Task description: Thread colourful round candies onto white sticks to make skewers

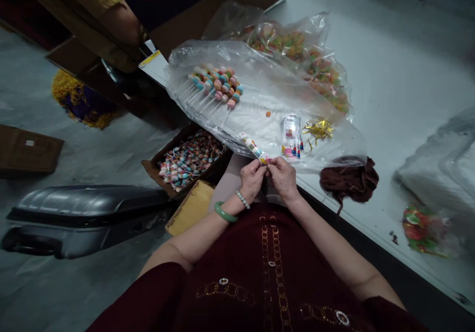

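Note:
Close to my waist, my left hand (252,177) and my right hand (283,177) meet with fingertips pinched together. Between them is the gathered end of a candy stick in a clear wrapper (252,145), its row of coloured candies pointing away from me. Whether a tie is in the fingers is too small to tell. Beyond lies a clear plastic sheet (260,124) bearing a pile of candy skewers (218,83) on white sticks. Gold twist ties (319,130) lie to the right, beside a stack of printed clear wrappers (291,135) and one loose orange candy (268,114).
Bags of coloured candies (297,50) lie at the back of the white table (389,74). A brown cloth (349,183) rests near the table edge. Below left stand a box of wrapped candy sticks (193,159) and a grey suitcase (89,218). Another person's arm (120,23) shows upper left.

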Motion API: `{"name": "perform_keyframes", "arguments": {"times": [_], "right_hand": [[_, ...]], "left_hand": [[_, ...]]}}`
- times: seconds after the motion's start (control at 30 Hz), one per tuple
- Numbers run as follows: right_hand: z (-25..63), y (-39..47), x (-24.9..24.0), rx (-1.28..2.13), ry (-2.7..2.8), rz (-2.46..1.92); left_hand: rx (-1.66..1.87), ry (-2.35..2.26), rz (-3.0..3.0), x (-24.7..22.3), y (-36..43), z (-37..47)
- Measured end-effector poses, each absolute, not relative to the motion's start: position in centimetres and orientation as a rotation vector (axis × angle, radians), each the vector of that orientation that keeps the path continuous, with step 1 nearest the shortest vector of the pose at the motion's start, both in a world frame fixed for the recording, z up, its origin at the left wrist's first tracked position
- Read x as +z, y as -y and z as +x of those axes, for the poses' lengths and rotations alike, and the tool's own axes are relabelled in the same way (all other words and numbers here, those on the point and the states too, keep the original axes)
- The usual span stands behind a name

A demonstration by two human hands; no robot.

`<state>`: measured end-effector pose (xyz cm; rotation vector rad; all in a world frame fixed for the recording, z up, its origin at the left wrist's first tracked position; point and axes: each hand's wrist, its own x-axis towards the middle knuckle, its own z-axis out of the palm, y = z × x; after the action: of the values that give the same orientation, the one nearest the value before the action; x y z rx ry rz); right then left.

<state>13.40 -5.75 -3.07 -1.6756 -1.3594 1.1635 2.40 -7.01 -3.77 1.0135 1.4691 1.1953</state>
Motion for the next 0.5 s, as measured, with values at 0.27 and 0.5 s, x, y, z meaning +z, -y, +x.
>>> {"name": "perform_keyframes", "arguments": {"times": [0.27,0.5], "right_hand": [[14.5,6.0,-3.4,0.625,1.828,-1.617],[14.7,7.7,-3.5,0.269,2.109,-1.454]], "left_hand": [[0.905,-1.122,0.563,-3.6,6.5,1.5],[0.799,-0.913,0.158,-1.8,6.2,0.4]]}}
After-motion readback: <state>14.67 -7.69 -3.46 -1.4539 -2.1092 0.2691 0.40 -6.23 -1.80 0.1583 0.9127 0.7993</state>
